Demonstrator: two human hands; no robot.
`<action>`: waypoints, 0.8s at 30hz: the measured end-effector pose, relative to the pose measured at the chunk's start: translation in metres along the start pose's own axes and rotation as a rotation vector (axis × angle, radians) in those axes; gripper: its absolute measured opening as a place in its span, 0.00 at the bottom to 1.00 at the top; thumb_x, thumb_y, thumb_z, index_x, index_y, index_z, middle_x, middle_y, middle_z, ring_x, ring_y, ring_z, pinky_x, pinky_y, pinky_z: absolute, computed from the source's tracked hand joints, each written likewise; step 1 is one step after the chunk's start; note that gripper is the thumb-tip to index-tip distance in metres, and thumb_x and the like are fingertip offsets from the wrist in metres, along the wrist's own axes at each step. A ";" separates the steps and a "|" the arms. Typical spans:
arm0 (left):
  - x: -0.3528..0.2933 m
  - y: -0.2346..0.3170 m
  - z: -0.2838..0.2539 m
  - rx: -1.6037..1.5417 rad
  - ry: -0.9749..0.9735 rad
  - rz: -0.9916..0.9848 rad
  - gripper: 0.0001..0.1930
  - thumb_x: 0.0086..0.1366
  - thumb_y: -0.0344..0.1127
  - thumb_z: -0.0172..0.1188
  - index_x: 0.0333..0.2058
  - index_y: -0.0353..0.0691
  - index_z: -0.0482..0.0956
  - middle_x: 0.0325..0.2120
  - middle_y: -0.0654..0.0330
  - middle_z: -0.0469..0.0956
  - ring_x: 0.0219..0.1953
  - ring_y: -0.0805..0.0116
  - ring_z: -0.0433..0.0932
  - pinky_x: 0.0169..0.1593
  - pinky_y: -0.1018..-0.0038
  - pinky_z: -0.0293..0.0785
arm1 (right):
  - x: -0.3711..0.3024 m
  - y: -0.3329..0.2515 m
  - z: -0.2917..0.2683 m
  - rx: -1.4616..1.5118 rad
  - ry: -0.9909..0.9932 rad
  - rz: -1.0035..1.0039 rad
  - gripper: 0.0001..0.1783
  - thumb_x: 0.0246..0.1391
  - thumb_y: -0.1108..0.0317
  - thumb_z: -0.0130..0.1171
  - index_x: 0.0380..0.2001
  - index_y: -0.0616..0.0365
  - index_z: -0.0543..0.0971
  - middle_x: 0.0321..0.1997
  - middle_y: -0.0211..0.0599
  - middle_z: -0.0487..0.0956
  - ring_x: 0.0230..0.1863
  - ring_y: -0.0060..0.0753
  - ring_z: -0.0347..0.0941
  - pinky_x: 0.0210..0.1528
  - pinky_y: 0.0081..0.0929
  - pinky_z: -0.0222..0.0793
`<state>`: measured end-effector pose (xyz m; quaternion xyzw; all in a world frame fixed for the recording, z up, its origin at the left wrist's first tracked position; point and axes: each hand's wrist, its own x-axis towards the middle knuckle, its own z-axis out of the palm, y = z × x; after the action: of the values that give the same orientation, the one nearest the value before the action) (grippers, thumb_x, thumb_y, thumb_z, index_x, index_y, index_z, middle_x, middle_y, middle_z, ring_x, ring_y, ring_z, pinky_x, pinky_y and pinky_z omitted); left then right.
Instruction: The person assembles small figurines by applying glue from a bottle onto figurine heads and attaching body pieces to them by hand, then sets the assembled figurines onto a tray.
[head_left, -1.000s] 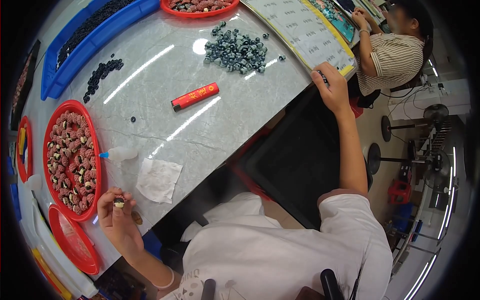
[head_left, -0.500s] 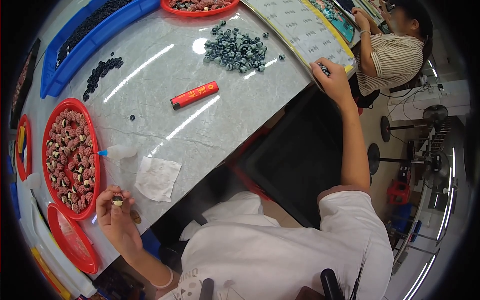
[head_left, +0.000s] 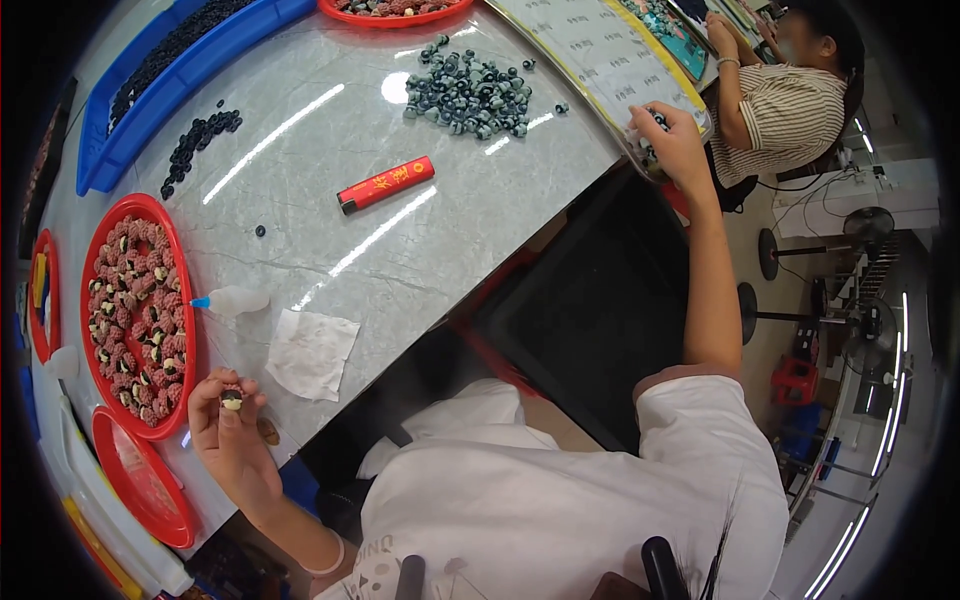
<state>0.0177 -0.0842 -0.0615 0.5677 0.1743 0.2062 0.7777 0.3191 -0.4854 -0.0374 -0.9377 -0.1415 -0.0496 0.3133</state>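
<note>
Between the thumb and fingers of my left hand (head_left: 228,425) is a small bead-like piece (head_left: 231,400), dark on top and cream below. That hand is closed beside a red oval tray (head_left: 191,330) full of bumpy reddish-pink pieces, some with dark and cream parts. My right hand (head_left: 675,145) is stretched far out to the table's right edge, its fingers curled round small dark-and-pale beads (head_left: 657,118). Its palm is hidden, and whether it also grips a clear container there I cannot tell. A pile of similar grey-green and black beads (head_left: 470,95) lies to its left.
On the table lie a red lighter-like stick (head_left: 388,184), a white squeeze bottle (head_left: 240,301) with a blue tip, a tissue (head_left: 312,355) and black rings (head_left: 195,145). A blue tray (head_left: 95,165) stands far left. At the upper right a co-worker (head_left: 780,105) sits beside a yellow-edged board (head_left: 585,55).
My right hand has tilted and shifted slightly right at the table edge, and more beads show under it. My left hand holds its piece almost unchanged.
</note>
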 end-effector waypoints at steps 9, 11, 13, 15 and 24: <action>0.000 -0.001 0.001 0.012 0.006 0.000 0.14 0.55 0.33 0.53 0.38 0.33 0.65 0.38 0.55 0.64 0.37 0.68 0.70 0.40 0.78 0.69 | 0.013 -0.042 0.007 0.511 0.047 0.188 0.14 0.48 0.61 0.49 0.19 0.61 0.73 0.15 0.25 0.67 0.14 0.11 0.58 0.14 0.09 0.50; -0.001 0.000 -0.001 0.006 0.003 0.002 0.14 0.55 0.33 0.53 0.38 0.33 0.65 0.38 0.55 0.65 0.37 0.69 0.70 0.40 0.77 0.69 | 0.016 -0.058 0.026 0.585 0.011 0.165 0.14 0.48 0.60 0.50 0.20 0.61 0.73 0.15 0.24 0.67 0.13 0.11 0.58 0.13 0.08 0.49; -0.002 0.001 -0.001 0.017 0.016 -0.005 0.14 0.55 0.33 0.53 0.38 0.33 0.66 0.38 0.55 0.65 0.37 0.68 0.70 0.40 0.77 0.69 | 0.022 -0.073 0.050 0.544 -0.026 0.041 0.15 0.47 0.59 0.50 0.19 0.61 0.73 0.15 0.24 0.68 0.14 0.12 0.60 0.14 0.11 0.52; -0.001 0.000 0.000 0.008 0.012 -0.006 0.14 0.55 0.33 0.53 0.38 0.33 0.66 0.38 0.55 0.65 0.37 0.68 0.70 0.40 0.78 0.69 | 0.027 -0.084 0.069 0.384 0.066 -0.067 0.15 0.47 0.59 0.51 0.19 0.62 0.74 0.15 0.28 0.70 0.13 0.16 0.61 0.14 0.14 0.54; -0.001 0.002 0.002 -0.002 0.015 -0.006 0.12 0.55 0.32 0.53 0.37 0.33 0.66 0.38 0.55 0.65 0.36 0.68 0.71 0.40 0.77 0.69 | 0.048 -0.095 0.112 -0.177 0.351 -0.431 0.12 0.45 0.61 0.51 0.22 0.61 0.74 0.19 0.42 0.73 0.21 0.41 0.68 0.24 0.29 0.62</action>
<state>0.0181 -0.0859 -0.0587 0.5649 0.1817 0.2082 0.7775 0.3374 -0.3344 -0.0640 -0.8867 -0.2762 -0.2887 0.2324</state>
